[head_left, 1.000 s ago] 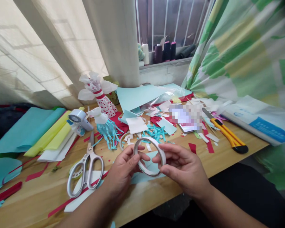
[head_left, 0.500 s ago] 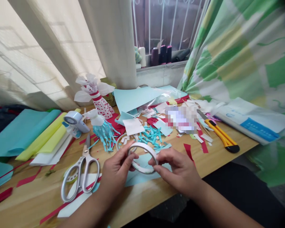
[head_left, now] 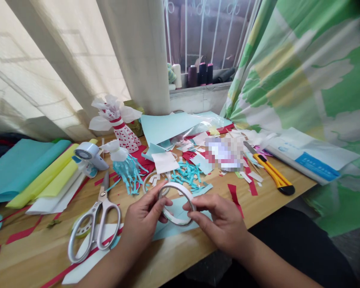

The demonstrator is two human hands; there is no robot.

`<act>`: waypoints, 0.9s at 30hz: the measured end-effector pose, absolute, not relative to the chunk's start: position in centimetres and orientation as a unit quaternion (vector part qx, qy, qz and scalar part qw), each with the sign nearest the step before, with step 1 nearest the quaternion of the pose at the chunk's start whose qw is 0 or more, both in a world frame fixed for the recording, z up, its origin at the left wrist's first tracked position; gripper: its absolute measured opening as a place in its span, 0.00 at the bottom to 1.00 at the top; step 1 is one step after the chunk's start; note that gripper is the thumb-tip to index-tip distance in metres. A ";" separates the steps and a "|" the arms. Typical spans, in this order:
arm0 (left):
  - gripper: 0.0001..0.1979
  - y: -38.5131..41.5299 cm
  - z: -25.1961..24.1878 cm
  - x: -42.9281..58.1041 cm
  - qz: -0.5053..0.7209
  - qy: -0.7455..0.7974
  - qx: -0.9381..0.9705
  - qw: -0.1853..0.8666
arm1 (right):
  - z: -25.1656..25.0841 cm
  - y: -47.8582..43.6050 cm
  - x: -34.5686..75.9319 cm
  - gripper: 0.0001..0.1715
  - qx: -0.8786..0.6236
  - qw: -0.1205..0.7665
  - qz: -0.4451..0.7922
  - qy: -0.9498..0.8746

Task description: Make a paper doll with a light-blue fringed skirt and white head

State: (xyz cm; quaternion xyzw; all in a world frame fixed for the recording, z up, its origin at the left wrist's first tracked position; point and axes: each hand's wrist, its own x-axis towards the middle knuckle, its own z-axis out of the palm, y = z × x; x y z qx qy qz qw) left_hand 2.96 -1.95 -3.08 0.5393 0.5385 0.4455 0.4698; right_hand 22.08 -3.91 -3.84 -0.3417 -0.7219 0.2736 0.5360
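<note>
Fingers (head_left: pixel 156 200) of my left hand (head_left: pixel 144 220) pinch the near-left rim of the white tape roll (head_left: pixel 180 187), thumb tucked inside the ring. The right hand (head_left: pixel 221 222) has its fingertips pressed together on the right rim. The roll is held up on edge between the two hands, just above a pale blue sheet (head_left: pixel 174 231) at the front of the tabletop (head_left: pixel 42 248).

Judging progress from what lies around, plenty is already cut and made. A red dotted paper figure (head_left: pixel 124 136) and a teal fringed one (head_left: pixel 128 170) stand behind the roll, with teal scraps (head_left: pixel 187 174) strewn near them. I see no strip pulled free from the roll, and I cannot tell whether a loose end has been found. On my reading, that part is not yet done.

The scissors (head_left: pixel 102 200) lie untouched to the left. The yellow knife (head_left: pixel 271 174) lies well apart on the right.

Against the picture from a second ago, the grip looks the same: both hands on the roll, same pinch. Everything has slid a little left in view and more of the window shows, so I put the change down to the head lifting. The roll sits in the same place relative to the scissors and the pale blue sheet.
</note>
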 end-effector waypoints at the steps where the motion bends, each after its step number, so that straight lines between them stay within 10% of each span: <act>1: 0.23 -1.9 -3.1 2.9 0.437 0.539 0.541 0.475 | -3.7 -3.9 22.1 0.14 -0.340 0.538 0.276 -0.720; 8: 0.23 -1.8 -3.4 2.4 0.410 0.536 0.570 0.469 | -3.0 -4.1 22.2 0.05 -0.319 0.509 0.309 -0.738; 13: 0.24 -1.9 -3.4 2.6 0.404 0.539 0.559 0.484 | -3.4 -4.0 22.1 0.23 -0.307 0.539 0.267 -0.738; 27: 0.23 -2.1 -2.8 3.1 0.430 0.527 0.510 0.526 | -4.1 -4.6 21.7 0.19 -0.325 0.554 0.258 -0.721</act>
